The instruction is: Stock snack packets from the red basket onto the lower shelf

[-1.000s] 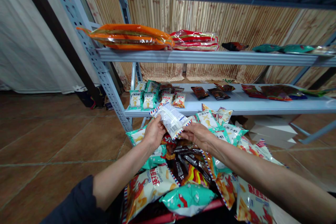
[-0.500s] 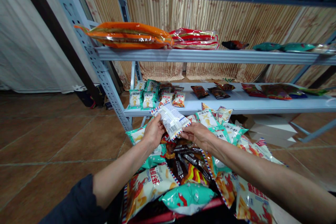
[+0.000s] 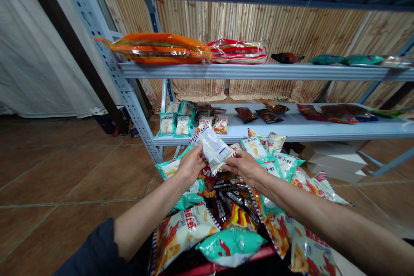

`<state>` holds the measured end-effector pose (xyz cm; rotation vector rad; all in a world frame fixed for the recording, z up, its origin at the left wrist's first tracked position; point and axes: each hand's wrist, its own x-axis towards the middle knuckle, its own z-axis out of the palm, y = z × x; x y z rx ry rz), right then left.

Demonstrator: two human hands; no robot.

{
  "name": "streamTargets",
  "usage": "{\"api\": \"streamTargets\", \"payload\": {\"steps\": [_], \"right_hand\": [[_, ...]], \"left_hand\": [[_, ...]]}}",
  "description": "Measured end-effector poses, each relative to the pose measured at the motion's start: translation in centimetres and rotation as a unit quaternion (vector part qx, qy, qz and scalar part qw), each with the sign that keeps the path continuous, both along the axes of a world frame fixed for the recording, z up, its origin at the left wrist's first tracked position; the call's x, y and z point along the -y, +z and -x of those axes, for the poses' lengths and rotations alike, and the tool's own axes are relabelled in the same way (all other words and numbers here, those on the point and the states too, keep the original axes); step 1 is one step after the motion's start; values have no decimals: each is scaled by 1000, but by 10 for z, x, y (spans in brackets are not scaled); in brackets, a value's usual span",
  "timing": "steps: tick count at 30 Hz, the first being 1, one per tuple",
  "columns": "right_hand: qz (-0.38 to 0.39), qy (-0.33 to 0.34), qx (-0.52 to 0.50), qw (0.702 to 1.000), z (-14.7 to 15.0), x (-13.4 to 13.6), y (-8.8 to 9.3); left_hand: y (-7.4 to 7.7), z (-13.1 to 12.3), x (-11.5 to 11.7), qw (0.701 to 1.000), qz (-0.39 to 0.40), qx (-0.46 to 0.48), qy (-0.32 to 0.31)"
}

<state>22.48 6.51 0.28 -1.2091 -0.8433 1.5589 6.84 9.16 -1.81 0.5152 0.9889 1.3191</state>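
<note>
Inspecting the view, we find the white packet (image 3: 213, 145) just below centre, its fine print facing us. We record the left hand (image 3: 190, 166) at its eight o'clock and the right hand (image 3: 245, 167) at four, each grip closed on an edge. From the packet, green-and-white packets (image 3: 183, 125) rest on the lower shelf (image 3: 237, 131) at ten o'clock; a teal bag (image 3: 232, 246) lies at six.

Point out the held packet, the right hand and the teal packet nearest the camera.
Held packet (image 3: 212, 149): head view, on its printed face.
Right hand (image 3: 245, 166): head view, on its back.
Teal packet (image 3: 235, 243): head view, mid-front.
</note>
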Motion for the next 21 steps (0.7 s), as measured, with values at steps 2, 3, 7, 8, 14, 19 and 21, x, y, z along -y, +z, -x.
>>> {"api": "streamTargets", "payload": {"steps": [2,3,7,8,14,19,21], "right_hand": [[-23,6,13,1000,0,-1,-2],[-38,10,27,999,0,-2,-4],[-160,26,197,967,-5,-6,-11],[-208,27,260,943,-7,-7,-11],[-396,53,497,770,-10,1,-2],[-424,84,588,684,-6,12,4],[-432,91,607,661,-4,14,5]], "left_hand": [[0,-1,1,1000,-5,-16,-13],[0,-1,2,1000,-6,-24,-17],[2,-4,6,999,-8,-37,-13],[4,-4,7,999,-12,-30,-18],[15,-5,14,996,-19,43,-81],[18,-3,17,993,-37,55,-94],[16,-3,17,993,-43,59,-94]]}}
